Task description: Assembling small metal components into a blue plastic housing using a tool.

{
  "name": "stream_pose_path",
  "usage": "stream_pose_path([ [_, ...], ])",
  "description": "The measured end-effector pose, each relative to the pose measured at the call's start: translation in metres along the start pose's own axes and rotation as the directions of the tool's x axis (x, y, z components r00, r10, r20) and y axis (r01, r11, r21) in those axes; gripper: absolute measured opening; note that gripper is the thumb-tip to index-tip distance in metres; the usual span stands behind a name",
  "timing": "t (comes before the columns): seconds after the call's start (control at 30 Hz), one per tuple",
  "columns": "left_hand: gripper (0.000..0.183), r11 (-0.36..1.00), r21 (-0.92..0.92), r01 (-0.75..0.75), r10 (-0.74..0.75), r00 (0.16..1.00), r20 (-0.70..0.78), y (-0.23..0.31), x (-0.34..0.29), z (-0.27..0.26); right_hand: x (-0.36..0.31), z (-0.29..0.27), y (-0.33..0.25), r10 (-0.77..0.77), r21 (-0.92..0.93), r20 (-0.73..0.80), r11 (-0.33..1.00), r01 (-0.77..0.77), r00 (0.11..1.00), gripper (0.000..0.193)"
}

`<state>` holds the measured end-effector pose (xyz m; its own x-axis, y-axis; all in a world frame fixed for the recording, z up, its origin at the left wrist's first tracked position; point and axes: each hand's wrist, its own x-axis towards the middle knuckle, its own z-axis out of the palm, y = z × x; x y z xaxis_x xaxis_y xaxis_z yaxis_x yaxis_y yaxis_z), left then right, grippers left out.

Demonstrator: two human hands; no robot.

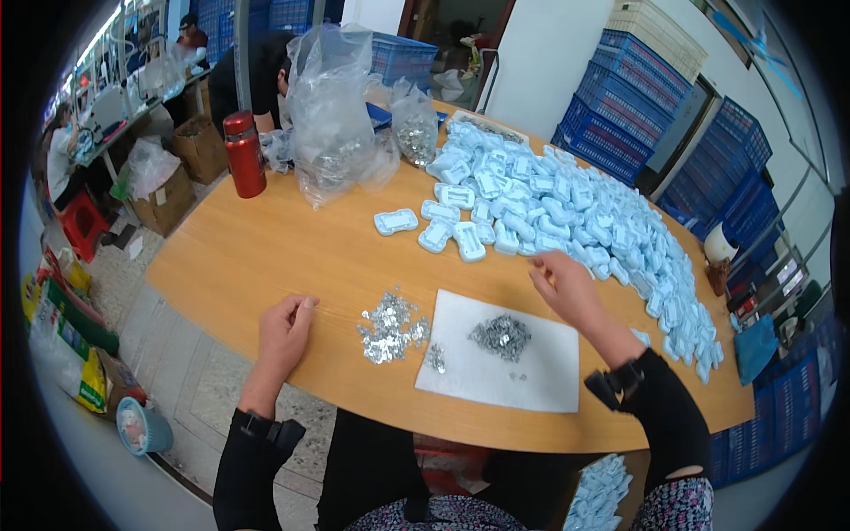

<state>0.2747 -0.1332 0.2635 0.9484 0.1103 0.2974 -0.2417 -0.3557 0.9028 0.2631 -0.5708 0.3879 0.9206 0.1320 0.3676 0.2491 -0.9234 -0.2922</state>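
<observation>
My left hand (287,329) rests near the table's front-left edge, fingers curled inward and thumb on top; whatever they may hold is hidden. A loose pile of small shiny metal pieces (390,329) lies to its right. My right hand (571,288) hovers beyond a white sheet (549,380), its fingers bent and a little apart, with nothing seen between them. On that sheet sits a darker heap of small metal parts (501,338), plus a little cluster (435,357) at its left edge. Just past my right hand begins a large heap of light-blue plastic casings (553,208).
A red flask (244,155) and clear bags of metal parts (332,133) stand at the table's back left. Stacked blue crates (620,102) are behind the casings. More casings (598,496) fill a box below the front edge. Other people sit or bend at the far left.
</observation>
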Motion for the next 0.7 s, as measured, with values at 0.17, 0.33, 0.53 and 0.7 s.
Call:
stream_pose_path([
  [0.17,0.018,0.995,-0.100,0.025,-0.020,0.999,0.045,0.002,-0.002,-0.008,0.171,0.048,0.023,-0.020,-0.175,0.040,0.984,0.027,0.999,0.033],
  [0.33,0.015,0.973,-0.147,0.178,-0.167,0.982,0.088,0.006,0.001,-0.015,0.326,0.116,0.032,-0.105,-0.190,-0.070,0.978,0.091,0.992,0.052],
  [0.53,0.008,0.997,0.017,0.081,-0.083,0.982,0.172,0.007,0.014,-0.025,0.444,0.191,0.009,-0.065,0.004,-0.225,0.998,0.068,0.972,0.069],
  [0.7,0.011,0.998,-0.055,0.039,-0.028,0.981,0.194,0.003,0.018,-0.023,0.479,0.209,0.010,0.212,0.092,0.093,0.971,-0.220,0.973,0.050],
])
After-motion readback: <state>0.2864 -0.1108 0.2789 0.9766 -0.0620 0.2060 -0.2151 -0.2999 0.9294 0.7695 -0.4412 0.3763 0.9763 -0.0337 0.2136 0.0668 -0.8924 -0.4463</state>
